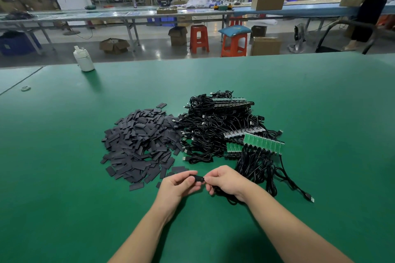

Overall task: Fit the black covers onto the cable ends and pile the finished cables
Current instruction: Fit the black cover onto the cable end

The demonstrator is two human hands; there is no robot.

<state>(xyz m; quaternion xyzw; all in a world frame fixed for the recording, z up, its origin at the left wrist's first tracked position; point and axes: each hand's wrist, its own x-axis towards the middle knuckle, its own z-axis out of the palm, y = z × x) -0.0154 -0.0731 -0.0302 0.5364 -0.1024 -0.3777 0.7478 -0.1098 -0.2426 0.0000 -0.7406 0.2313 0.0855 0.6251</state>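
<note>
Head view. Left hand pinches a black cover by its near end; right hand fingers curl round the cable, gripping just behind its end, which meets the cover between the two hands above the green table.

Loose cover heap lies left, cable pile with green circuit boards right.

Judgement: cover is light, thin, soft-walled and likely to flatten, so hold it by the edges and keep the mouth open. The cable is limp; grip close to the board end, since the board edges may snag.
</note>
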